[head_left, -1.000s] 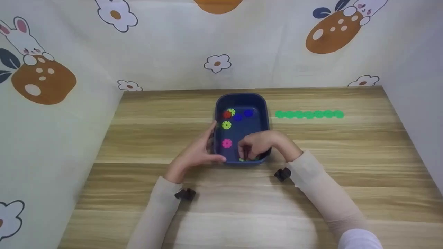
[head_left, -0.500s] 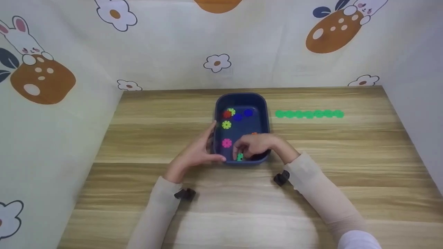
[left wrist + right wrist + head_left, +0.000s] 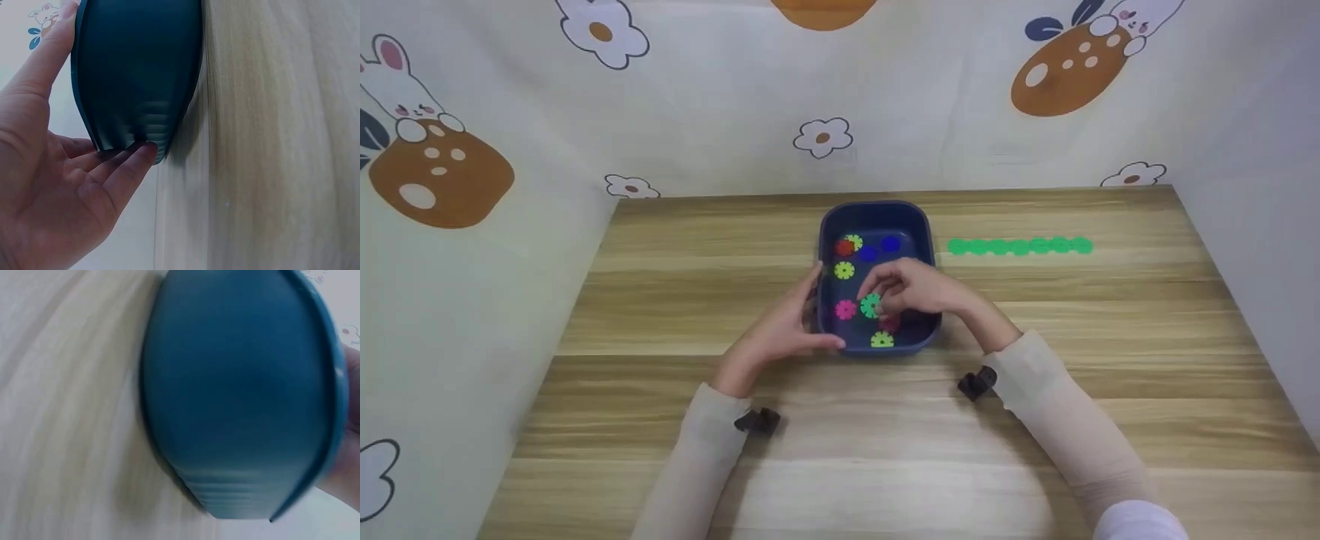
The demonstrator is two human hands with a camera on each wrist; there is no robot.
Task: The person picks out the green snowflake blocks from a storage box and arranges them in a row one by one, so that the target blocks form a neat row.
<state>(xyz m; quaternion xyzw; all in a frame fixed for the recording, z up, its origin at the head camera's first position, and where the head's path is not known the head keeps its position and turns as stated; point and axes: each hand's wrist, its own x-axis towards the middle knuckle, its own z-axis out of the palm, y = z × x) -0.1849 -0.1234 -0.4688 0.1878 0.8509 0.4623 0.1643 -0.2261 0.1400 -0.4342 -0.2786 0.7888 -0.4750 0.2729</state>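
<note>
In the head view a dark blue plastic bin (image 3: 823,225) sits on the wooden table. My left hand (image 3: 776,330) holds its near left corner, thumb at the near rim and fingers along the left wall; the left wrist view shows the hand on the bin's outside (image 3: 138,67). Inside the bin, my right hand (image 3: 915,289) pinches a green snowflake disc (image 3: 871,305). Around it lie a pink disc (image 3: 846,310), a yellow-green disc (image 3: 844,270) and another near the front wall. In the right wrist view the bin wall (image 3: 236,382) hides most of the right hand.
To the bin's right, several green snowflake discs lie joined in a straight row (image 3: 1020,246) on the table (image 3: 855,450). Red (image 3: 845,247) and dark blue (image 3: 891,244) discs lie at the bin's far end. A patterned cloth (image 3: 720,97) hangs behind the table.
My right hand has risen from the bin's near end toward its middle, bringing up the green disc. A yellow-green disc by the front wall now shows. My left hand stays on the bin.
</note>
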